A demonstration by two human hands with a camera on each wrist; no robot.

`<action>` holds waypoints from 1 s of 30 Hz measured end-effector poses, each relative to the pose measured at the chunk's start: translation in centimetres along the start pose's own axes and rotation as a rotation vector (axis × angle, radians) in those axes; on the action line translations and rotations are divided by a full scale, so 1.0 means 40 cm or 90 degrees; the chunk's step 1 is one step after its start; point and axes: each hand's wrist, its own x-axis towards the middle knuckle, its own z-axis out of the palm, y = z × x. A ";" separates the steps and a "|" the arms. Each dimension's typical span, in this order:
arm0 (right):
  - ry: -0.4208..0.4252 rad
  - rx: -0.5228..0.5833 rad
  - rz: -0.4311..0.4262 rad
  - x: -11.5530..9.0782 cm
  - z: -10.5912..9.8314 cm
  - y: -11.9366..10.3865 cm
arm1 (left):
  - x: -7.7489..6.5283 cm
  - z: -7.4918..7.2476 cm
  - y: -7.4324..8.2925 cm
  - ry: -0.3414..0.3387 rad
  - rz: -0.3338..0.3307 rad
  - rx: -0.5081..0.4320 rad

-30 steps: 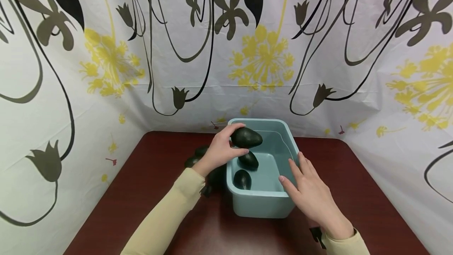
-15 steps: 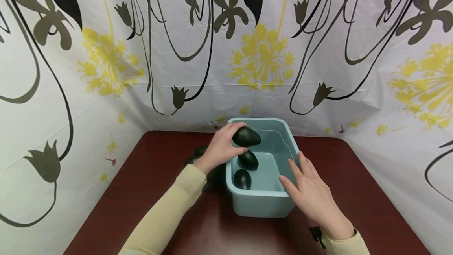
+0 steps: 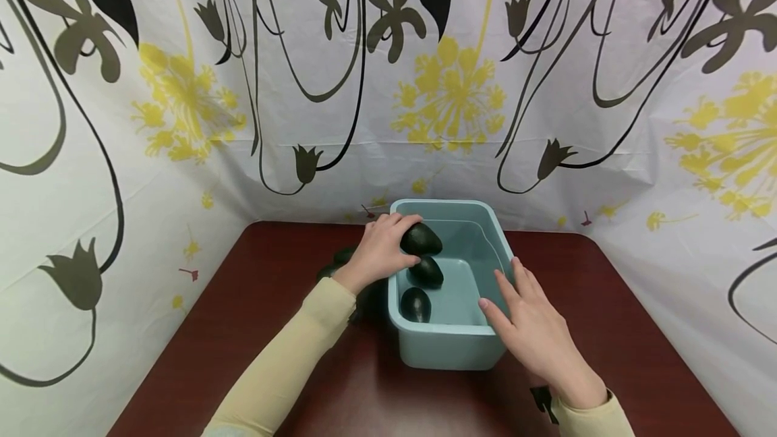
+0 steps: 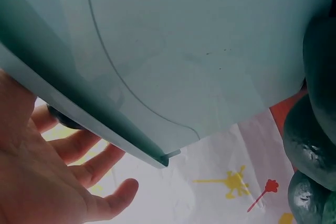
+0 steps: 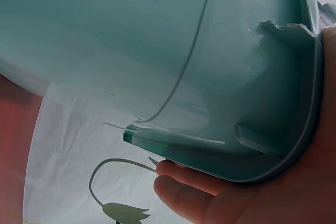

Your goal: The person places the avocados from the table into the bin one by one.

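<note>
My left hand (image 3: pixel 381 251) reaches over the left rim of a light blue plastic bin (image 3: pixel 446 349) and holds a dark green avocado (image 3: pixel 421 239) just inside it. Two more avocados lie in the bin: one (image 3: pixel 427 273) right below the held one, the other (image 3: pixel 415 306) nearer the front. In the left wrist view, the bin's rim hides most of the held avocado (image 4: pixel 62 118). My right hand (image 3: pixel 537 329) rests at the bin's right rim, fingers extended; the right wrist view shows its fingers (image 5: pixel 191 195) beneath the rim.
Several avocados (image 4: pixel 311 142) sit on the table left of the bin, partly hidden by my left arm in the head view. The dark red table (image 3: pixel 291 369) ends at a white curtain (image 3: pixel 340 127) with a floral print behind the bin.
My left hand has lowered the avocado slightly into the bin and a little to the left, close to the avocado below. The right hand has stayed at the rim.
</note>
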 end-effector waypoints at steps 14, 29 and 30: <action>0.006 0.001 -0.001 -0.001 0.000 0.000 | 0.002 -0.002 0.004 -0.018 -0.020 0.040; 0.004 0.002 -0.003 -0.002 -0.001 -0.002 | -0.011 -0.003 0.008 -0.003 -0.058 0.067; 0.004 0.002 -0.003 -0.002 -0.001 -0.002 | -0.011 -0.003 0.006 0.002 -0.056 0.060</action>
